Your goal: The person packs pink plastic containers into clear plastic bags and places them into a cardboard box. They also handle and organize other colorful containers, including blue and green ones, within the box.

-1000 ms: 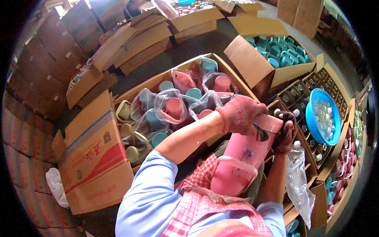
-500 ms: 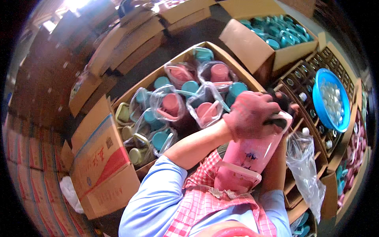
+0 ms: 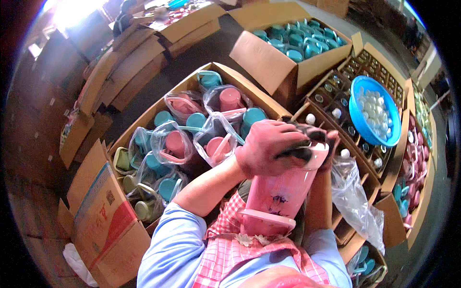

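- Head view, change: a second ago we saw the left hand [image 3: 272, 150] in its pink glove on the top of the pink flask [image 3: 281, 194] with the right hand [image 3: 326, 144] at the rim; half a second ago the left covered the mouth. It stays clamped over the top now, fingers curled, a dark piece pressed under them.
- We judge the top fitting is being seated or twisted, not finished.
- Right hand: mostly hidden behind the rim, seems to grip the far side; we cannot tell its exact closure.
- Flask: upright-tilted in the lap, base toward the pink checked apron [image 3: 240, 249], flower print on its side.
- Counts: one flask in hand; two gloved hands; one blue basin [image 3: 357, 113] of white caps; one clear plastic bag [image 3: 357, 201] just right of the flask.
- Bagged pink and teal cups in the near carton [image 3: 144, 120]: many, roughly a dozen showing.
- Far carton [image 3: 269, 62] of teal cups: too many to count.
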`<action>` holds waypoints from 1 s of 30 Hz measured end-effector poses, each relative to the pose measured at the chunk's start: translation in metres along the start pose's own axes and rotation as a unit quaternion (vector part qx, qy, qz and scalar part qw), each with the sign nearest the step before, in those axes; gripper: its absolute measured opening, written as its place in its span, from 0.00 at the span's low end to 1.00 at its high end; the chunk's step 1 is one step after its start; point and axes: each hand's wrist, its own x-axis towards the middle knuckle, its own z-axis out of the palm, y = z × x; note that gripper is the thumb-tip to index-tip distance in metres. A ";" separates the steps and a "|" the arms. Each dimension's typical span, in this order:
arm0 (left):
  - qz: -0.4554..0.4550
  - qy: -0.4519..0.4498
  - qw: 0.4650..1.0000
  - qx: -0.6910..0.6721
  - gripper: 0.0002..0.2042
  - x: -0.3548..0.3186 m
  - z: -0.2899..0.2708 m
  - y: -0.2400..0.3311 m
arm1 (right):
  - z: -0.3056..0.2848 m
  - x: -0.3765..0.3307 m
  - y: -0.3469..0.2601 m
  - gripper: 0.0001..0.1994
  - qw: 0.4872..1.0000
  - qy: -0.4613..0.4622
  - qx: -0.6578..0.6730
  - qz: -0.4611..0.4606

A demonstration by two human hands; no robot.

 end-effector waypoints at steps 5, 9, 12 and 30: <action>-0.027 0.072 0.934 -0.349 0.26 -0.022 -0.009 -0.044 | 0.047 -0.003 -0.043 0.36 0.983 0.005 -0.186 0.002; -0.192 0.054 0.756 -0.624 0.19 -0.022 0.064 -0.045 | 0.082 0.024 -0.113 0.27 0.881 -0.270 -0.385 0.046; -0.243 -0.019 0.691 -0.681 0.20 -0.035 0.094 -0.016 | 0.112 0.036 -0.130 0.17 0.780 -0.346 -0.519 0.051; -0.269 -0.034 0.606 -0.747 0.22 -0.051 0.103 0.002 | 0.175 -0.015 -0.177 0.18 0.604 -0.367 -0.707 -0.017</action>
